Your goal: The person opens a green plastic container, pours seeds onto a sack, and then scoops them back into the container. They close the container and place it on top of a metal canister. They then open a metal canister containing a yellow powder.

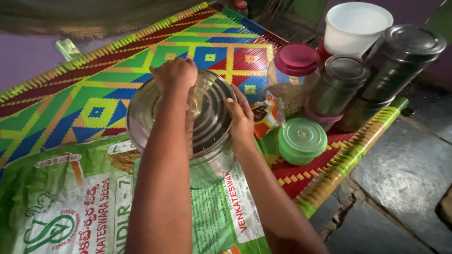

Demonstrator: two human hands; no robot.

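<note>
A round steel container (141,110) with a ridged bottom stands on a green and white printed sack (70,207). My left hand (175,75) is closed as a fist over the container's far rim, reaching into it. My right hand (241,120) grips the container's right rim and steadies it. What the left fist holds is hidden.
To the right stand a clear jar with a pink lid (295,61), two steel canisters (400,54) (341,82), a white tub (355,26), a small green-lidded box (302,139) and an orange packet (264,117). A colourful woven mat (108,89) ends at a stone floor (400,183).
</note>
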